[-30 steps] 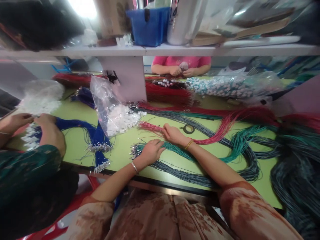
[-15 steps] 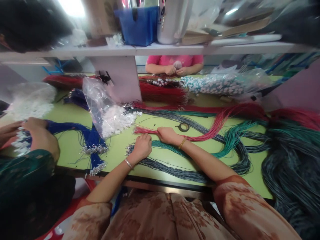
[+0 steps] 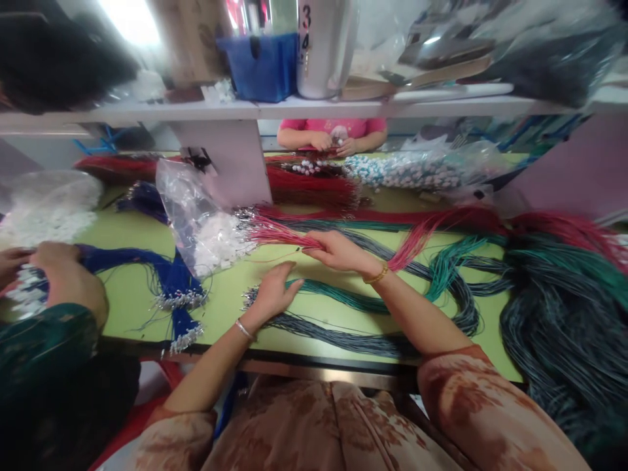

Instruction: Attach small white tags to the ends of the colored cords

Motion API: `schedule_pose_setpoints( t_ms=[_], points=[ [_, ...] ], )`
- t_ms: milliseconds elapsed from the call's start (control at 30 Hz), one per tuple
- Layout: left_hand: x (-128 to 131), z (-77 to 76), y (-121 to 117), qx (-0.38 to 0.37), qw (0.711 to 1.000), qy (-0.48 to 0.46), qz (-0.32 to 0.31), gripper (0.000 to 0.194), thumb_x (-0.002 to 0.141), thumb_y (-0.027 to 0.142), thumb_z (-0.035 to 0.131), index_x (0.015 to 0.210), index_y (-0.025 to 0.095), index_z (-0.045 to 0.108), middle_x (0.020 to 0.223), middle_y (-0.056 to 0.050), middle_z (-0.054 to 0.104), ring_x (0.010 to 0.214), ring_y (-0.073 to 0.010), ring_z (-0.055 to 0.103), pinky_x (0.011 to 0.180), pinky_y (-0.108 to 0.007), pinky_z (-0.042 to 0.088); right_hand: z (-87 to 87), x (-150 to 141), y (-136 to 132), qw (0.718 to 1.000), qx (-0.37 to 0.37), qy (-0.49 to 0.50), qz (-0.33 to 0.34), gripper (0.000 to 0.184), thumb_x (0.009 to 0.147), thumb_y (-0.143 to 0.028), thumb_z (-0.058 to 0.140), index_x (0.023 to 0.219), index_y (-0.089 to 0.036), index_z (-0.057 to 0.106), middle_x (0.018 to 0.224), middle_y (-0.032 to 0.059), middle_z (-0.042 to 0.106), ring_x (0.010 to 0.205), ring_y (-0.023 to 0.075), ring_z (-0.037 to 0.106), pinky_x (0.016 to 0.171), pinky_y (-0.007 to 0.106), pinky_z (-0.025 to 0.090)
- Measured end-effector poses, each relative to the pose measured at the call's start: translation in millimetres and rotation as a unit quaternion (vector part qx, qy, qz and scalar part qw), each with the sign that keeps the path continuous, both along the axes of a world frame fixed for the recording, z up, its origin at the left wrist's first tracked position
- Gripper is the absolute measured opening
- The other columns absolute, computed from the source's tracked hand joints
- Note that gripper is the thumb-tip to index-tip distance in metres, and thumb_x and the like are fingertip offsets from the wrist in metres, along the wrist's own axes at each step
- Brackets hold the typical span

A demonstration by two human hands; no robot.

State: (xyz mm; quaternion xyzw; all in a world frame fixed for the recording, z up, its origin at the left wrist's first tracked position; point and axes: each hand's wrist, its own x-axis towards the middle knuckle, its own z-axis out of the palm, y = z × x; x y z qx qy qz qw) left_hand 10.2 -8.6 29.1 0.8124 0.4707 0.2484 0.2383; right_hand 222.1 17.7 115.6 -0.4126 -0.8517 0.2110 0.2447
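My right hand [image 3: 341, 252] is closed on a bundle of red wires [image 3: 282, 235], lifted a little above the green table [image 3: 226, 294], their metal-tipped ends pointing left. My left hand [image 3: 272, 292] lies just below it with fingers stretched out, resting on the ends of the teal wires [image 3: 338, 296]. A grey wire bundle [image 3: 333, 335] runs along the table's near edge beneath my left wrist.
A clear bag of white connectors [image 3: 203, 226] lies left of the red wire tips. A person's hands [image 3: 59, 278] at the left work on blue wires [image 3: 167, 275]. Across the table another person [image 3: 333, 134] in pink handles parts. Heaps of wires [image 3: 554, 288] cover the right. A shelf [image 3: 294, 108] hangs overhead.
My right hand has raised the red wire bundle off the table and carried it up and left. My left hand opened and slid down onto the teal wire ends.
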Motion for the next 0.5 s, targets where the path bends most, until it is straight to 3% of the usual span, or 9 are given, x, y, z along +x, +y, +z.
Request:
schedule_pose_setpoints(
  t_ms=[67, 167, 233, 300, 333, 400, 500],
  points=[
    [3, 6.4, 8, -0.08, 0.992, -0.1, -0.008, 0.062, 0.08, 0.044, 0.063, 0.134, 0.016, 0.046, 0.137, -0.017, 0.053, 0.126, -0.0293, 0.05, 0.108, -0.047, 0.038, 6.3, 1, 1, 1.0, -0.007, 0.019, -0.001, 0.025, 0.091, -0.034, 0.048, 0.074, -0.016, 0.049, 0.065, -0.0034, 0.048, 0.06, 0.0096, 0.037, 0.059, 0.023, 0.025],
    [-3, 18.7, 31, -0.184, 0.946, -0.265, -0.01, 0.079, 0.075, 0.043, 0.068, 0.142, 0.02, 0.033, 0.143, -0.018, 0.046, 0.127, -0.0284, 0.051, 0.105, -0.046, 0.042, 7.3, 5, 6, 0.994, -0.022, 0.107, -0.014, 0.03, 0.091, -0.039, 0.048, 0.071, -0.017, 0.045, 0.066, -0.0039, 0.043, 0.06, 0.0091, 0.035, 0.058, 0.023, 0.026],
    [-12, 29.1, 46, -0.177, 0.925, -0.334, 0.042, 0.085, 0.072, 0.042, 0.07, 0.144, 0.023, 0.029, 0.147, -0.018, 0.04, 0.128, -0.0294, 0.049, 0.103, -0.048, 0.042, 7.1, 10, 8, 0.982, -0.021, 0.185, -0.032, 0.03, 0.091, -0.043, 0.048, 0.074, -0.018, 0.045, 0.067, -0.0041, 0.041, 0.061, 0.0093, 0.035, 0.058, 0.023, 0.027],
    [-19, 39.6, 56, -0.137, 0.929, -0.333, 0.084, 0.084, 0.07, 0.041, 0.073, 0.142, 0.024, 0.033, 0.149, -0.017, 0.037, 0.132, -0.0312, 0.044, 0.106, -0.051, 0.038, 9.2, 13, 6, 0.968, -0.005, 0.246, -0.057, 0.028, 0.091, -0.043, 0.048, 0.08, -0.018, 0.048, 0.068, -0.004, 0.039, 0.061, 0.0096, 0.035, 0.058, 0.023, 0.029],
    [-17, 44.0, 57, -0.122, 0.939, -0.313, 0.078, 0.082, 0.068, 0.04, 0.075, 0.14, 0.025, 0.038, 0.148, -0.016, 0.039, 0.134, -0.0319, 0.041, 0.107, -0.052, 0.036, 11.1, 12, 3, 0.963, 0.008, 0.261, -0.069, 0.026, 0.09, -0.042, 0.048, 0.082, -0.018, 0.049, 0.068, -0.0037, 0.04, 0.061, 0.0098, 0.035, 0.058, 0.023, 0.029],
    [-3, 49.4, 53, -0.119, 0.957, -0.266, 0.004, 0.075, 0.064, 0.037, 0.078, 0.131, 0.024, 0.048, 0.141, -0.013, 0.048, 0.133, -0.0324, 0.041, 0.109, -0.053, 0.033, 15.9, 4, -6, 0.964, 0.038, 0.254, -0.072, 0.02, 0.088, -0.037, 0.05, 0.084, -0.017, 0.05, 0.069, -0.0029, 0.043, 0.062, 0.0104, 0.037, 0.059, 0.023, 0.03],
    [45, 48.2, 35, -0.123, 0.939, -0.311, -0.077, 0.044, 0.069, 0.037, 0.073, 0.109, 0.023, 0.06, 0.116, -0.004, 0.063, 0.121, -0.0281, 0.052, 0.107, -0.046, 0.039, 22.1, -22, -25, 0.985, 0.065, 0.16, -0.013, 0.009, 0.08, -0.026, 0.052, 0.082, -0.018, 0.052, 0.071, -0.0014, 0.049, 0.064, 0.0122, 0.043, 0.062, 0.025, 0.034]
  ],
)
